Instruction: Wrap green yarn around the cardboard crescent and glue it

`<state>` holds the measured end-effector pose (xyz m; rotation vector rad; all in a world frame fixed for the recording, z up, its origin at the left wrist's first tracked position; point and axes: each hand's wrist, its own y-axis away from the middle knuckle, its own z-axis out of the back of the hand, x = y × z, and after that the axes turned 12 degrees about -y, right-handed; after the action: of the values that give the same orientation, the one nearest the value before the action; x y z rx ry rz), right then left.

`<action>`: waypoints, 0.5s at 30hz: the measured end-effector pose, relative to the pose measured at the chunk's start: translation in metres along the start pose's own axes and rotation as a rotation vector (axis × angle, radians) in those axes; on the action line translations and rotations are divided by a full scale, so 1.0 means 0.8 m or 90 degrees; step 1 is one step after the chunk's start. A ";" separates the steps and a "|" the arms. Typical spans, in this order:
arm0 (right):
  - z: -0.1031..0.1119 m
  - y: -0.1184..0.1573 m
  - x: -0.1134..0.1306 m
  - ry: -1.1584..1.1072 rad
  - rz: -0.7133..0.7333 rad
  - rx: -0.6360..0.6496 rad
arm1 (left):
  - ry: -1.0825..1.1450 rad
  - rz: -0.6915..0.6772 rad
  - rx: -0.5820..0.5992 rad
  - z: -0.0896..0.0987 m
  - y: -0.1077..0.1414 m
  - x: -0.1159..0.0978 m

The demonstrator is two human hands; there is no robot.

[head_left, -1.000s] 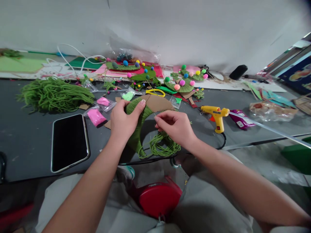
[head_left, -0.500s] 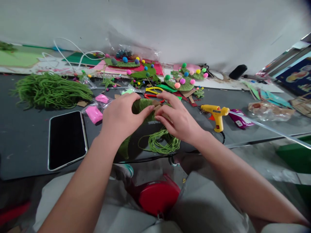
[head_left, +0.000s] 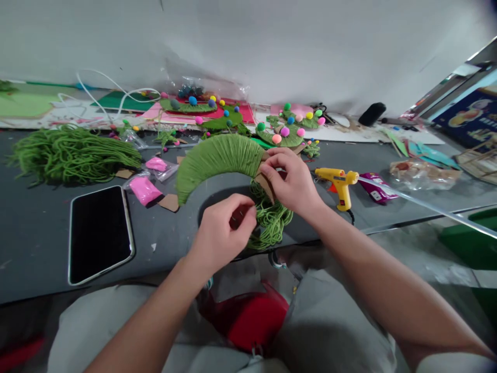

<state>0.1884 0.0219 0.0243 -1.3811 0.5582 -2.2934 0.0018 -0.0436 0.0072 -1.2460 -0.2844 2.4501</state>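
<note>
From afar, I pinched the green-wrapped crescent [head_left: 221, 155] over the table [head_left: 39, 233] by its cardboard end [head_left: 265, 185], using my right hand [head_left: 292, 181]. My left hand [head_left: 223, 230] curled narrowly below, its hold unclear. Slack yarn risked loosening the end wraps.

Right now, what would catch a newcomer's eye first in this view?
Most likely the green yarn-wrapped crescent in the middle, its bare cardboard end held by the right hand, while the left hand is just below it. Next, the yellow glue gun lying on the dark table to the right. On the left, the big heap of green yarn stands out, behind the black-screened tablet.
</note>
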 end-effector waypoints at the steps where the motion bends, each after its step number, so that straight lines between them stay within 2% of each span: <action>1: -0.002 0.002 0.002 -0.025 -0.023 -0.015 | 0.061 0.074 -0.016 -0.007 -0.002 0.002; 3: -0.008 0.007 0.007 -0.071 -0.055 -0.027 | 0.145 0.171 -0.041 -0.015 -0.012 0.007; 5: -0.015 0.013 0.012 -0.088 -0.067 -0.024 | 0.174 0.202 -0.034 -0.015 -0.024 0.011; 10: -0.020 0.022 0.023 -0.040 -0.060 0.021 | 0.227 0.185 0.000 -0.008 -0.031 0.016; 15: -0.017 0.028 0.030 0.097 -0.063 0.102 | 0.221 0.208 0.026 -0.010 -0.030 0.021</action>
<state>0.1689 -0.0078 0.0241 -1.1904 0.3495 -2.4769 0.0046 -0.0149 -0.0015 -1.7859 0.0713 2.4166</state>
